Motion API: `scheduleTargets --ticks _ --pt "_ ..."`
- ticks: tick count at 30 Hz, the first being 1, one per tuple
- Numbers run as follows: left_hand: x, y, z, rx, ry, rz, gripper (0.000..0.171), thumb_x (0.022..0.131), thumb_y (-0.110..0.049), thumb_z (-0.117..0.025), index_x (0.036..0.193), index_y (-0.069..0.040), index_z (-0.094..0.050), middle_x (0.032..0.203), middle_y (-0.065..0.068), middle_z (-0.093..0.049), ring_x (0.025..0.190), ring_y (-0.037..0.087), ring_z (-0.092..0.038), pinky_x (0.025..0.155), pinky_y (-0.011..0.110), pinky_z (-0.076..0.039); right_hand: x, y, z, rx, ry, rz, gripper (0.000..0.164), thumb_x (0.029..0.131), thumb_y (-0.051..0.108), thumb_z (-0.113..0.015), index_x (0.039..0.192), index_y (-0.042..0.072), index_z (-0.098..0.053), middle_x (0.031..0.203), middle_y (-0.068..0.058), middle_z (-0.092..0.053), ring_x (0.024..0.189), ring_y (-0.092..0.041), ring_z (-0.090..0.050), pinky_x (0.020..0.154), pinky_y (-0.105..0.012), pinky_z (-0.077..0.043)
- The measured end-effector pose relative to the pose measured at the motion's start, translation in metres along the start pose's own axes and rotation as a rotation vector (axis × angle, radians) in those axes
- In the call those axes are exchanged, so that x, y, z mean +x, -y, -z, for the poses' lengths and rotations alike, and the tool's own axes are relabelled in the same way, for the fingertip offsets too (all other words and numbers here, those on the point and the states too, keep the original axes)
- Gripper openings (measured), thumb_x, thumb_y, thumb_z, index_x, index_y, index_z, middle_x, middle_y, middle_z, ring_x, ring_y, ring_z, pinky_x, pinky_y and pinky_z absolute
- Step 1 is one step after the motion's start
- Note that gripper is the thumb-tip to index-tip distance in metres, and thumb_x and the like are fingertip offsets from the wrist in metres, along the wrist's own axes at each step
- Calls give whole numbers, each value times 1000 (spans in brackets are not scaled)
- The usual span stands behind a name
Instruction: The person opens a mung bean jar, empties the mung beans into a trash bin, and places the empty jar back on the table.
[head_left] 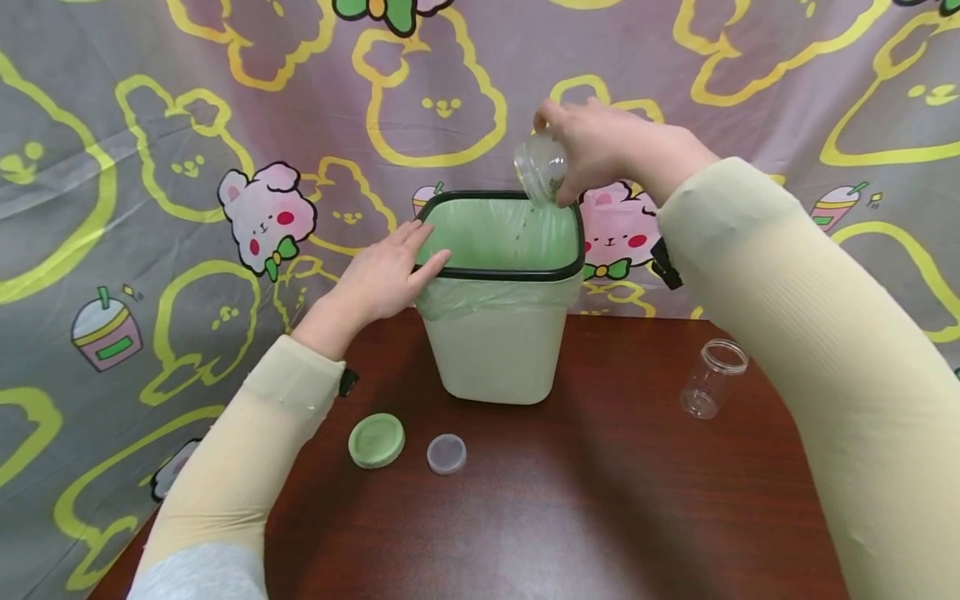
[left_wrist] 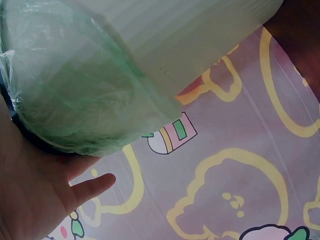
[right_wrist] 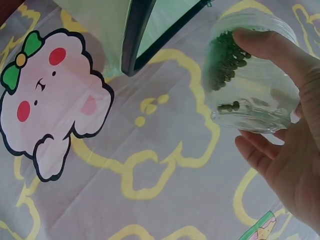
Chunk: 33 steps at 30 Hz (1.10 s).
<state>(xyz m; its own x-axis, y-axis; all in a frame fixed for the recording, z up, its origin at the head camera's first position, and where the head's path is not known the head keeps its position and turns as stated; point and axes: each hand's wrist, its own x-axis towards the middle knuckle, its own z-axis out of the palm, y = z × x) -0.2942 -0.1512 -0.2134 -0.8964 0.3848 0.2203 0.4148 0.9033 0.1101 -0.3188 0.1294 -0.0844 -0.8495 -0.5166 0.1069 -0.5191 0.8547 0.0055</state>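
My right hand (head_left: 607,146) grips a clear plastic jar (head_left: 538,167), tipped over the back right of the bin's rim. Small dark round grains (right_wrist: 227,60) lie inside it in the right wrist view, and some dark specks show below its mouth against the green liner. A pale waste bin (head_left: 498,354) with a black rim and a translucent green bag (head_left: 472,229) stands under the jar. Against the bin's left rim rests my left hand (head_left: 382,271), its fingers fairly straight and the thumb at the front corner.
On the dark wooden table (head_left: 480,533) lie a green lid (head_left: 377,440) and a smaller translucent lid (head_left: 446,454), in front of the bin. A second clear jar (head_left: 708,387) stands uncapped at the right. A printed curtain (head_left: 435,75) hangs close behind the bin.
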Motion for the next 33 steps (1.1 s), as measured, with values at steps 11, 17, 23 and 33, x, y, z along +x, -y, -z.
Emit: scheduleTargets --ticks 11,17,23,33 --pt "0 0 -1 2 6 9 77 100 -61 -27 154 -6 -25 158 16 -21 145 29 -18 112 50 -24 2 3 -2 34 79 21 88 69 14 -81 140 2 -31 130 -26 -45 110 -40 -46 91 -54 -42" --pt "0 0 0 -2 -4 1 77 100 -60 -28 154 -5 -26 158 16 -22 145 30 -18 112 50 -24 2 2 2 43 44 27 87 70 11 -81 141 2 -31 130 -27 -44 112 -41 -44 91 -55 -42" --pt "0 -1 0 -2 -6 2 77 100 -60 -28 154 -5 -26 158 16 -22 145 30 -19 112 50 -24 2 3 6 20 -14 38 87 71 12 -79 142 3 -32 133 -27 -42 115 -43 -42 92 -57 -41" --pt "1 -1 0 -14 3 5 77 100 -60 -28 154 -5 -25 158 16 -21 145 29 -17 112 50 -23 4 3 -1 10 76 18 84 70 11 -80 140 6 -34 127 -24 -47 110 -39 -45 90 -55 -42"
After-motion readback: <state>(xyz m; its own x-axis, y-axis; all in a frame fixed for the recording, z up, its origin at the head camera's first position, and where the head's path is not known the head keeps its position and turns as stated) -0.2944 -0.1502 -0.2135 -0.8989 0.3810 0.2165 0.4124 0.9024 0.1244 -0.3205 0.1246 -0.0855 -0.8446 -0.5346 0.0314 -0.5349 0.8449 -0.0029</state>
